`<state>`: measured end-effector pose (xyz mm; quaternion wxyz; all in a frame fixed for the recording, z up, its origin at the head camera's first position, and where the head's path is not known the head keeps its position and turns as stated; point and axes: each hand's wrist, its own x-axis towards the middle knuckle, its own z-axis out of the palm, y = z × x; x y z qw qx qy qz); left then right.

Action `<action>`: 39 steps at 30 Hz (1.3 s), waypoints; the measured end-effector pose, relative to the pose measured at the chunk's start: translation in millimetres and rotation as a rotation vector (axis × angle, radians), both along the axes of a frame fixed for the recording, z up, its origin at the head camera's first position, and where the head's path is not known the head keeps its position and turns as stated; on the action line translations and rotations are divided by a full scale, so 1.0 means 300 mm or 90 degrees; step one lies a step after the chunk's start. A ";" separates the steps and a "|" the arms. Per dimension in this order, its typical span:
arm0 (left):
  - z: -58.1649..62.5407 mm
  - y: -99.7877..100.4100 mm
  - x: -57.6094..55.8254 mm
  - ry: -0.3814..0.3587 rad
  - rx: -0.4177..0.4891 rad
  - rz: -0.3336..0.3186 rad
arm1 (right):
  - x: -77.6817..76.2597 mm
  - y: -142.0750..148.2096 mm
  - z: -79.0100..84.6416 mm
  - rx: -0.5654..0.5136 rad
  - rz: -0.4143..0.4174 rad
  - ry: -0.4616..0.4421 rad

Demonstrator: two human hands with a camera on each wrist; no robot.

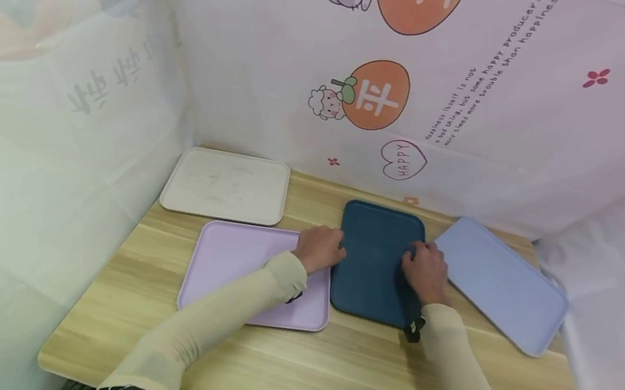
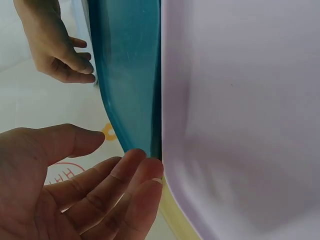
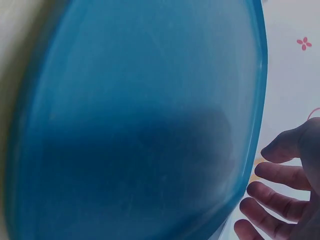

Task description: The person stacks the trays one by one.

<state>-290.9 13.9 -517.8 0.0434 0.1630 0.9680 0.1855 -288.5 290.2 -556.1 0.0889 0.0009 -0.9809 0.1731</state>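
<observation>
A dark blue rectangular tray point(image 1: 371, 263) lies flat on the wooden table between my two hands. Along its left edge is my left hand point(image 1: 319, 249), above the upper right corner of a lavender tray point(image 1: 237, 258). In the left wrist view, the fingertips of that hand point(image 2: 100, 195) meet the seam between the two trays, fingers loosely bent and thumb held apart. At the dark tray's right edge, my right hand point(image 1: 427, 272) has its fingertips over the rim. The right wrist view shows its fingers point(image 3: 275, 197) spread and relaxed beside that rim.
A white tray point(image 1: 226, 184) lies at the back left, behind the lavender one. On the right, a periwinkle tray point(image 1: 504, 282) sits at an angle, close to the right hand. Printed white cloth point(image 1: 270, 69) hangs behind the wooden table point(image 1: 323, 376) and at both sides.
</observation>
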 end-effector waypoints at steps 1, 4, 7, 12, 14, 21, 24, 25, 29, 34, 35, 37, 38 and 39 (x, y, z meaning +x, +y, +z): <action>-0.002 -0.004 0.000 0.004 -0.001 -0.001 | 0.000 -0.006 0.001 0.001 0.002 -0.001; -0.009 -0.014 -0.003 0.010 -0.002 0.000 | 0.001 -0.025 0.007 -0.003 0.006 0.000; -0.014 -0.023 -0.006 0.007 -0.005 0.000 | -0.001 -0.045 0.014 -0.011 0.012 0.008; -0.017 -0.033 -0.008 0.000 -0.011 -0.001 | -0.014 -0.072 0.009 -0.023 0.021 0.023; -0.016 -0.036 -0.006 0.003 -0.014 0.002 | -0.020 -0.082 0.003 -0.022 0.026 0.027; -0.007 -0.048 0.005 0.001 -0.021 0.006 | -0.028 -0.114 -0.003 -0.025 0.046 0.039; -0.007 -0.051 0.011 0.006 -0.017 0.003 | -0.030 -0.127 -0.005 -0.030 0.047 0.038; -0.006 -0.053 0.012 0.006 -0.016 0.002 | -0.031 -0.133 -0.005 -0.033 0.047 0.038; -0.010 -0.062 0.014 0.008 -0.020 0.004 | -0.037 -0.157 0.000 -0.038 0.055 0.045; -0.017 -0.074 0.014 0.009 -0.014 0.003 | -0.048 -0.190 0.012 -0.049 0.067 0.051; -0.018 -0.076 0.014 0.009 -0.012 0.003 | -0.051 -0.197 0.013 -0.051 0.069 0.050; -0.019 -0.081 0.016 0.007 -0.008 0.001 | -0.056 -0.209 0.015 -0.055 0.073 0.048; -0.020 -0.083 0.017 0.007 -0.009 0.001 | -0.059 -0.214 0.014 -0.056 0.073 0.046; -0.020 -0.085 0.018 0.009 -0.013 0.001 | -0.061 -0.220 0.015 -0.058 0.074 0.042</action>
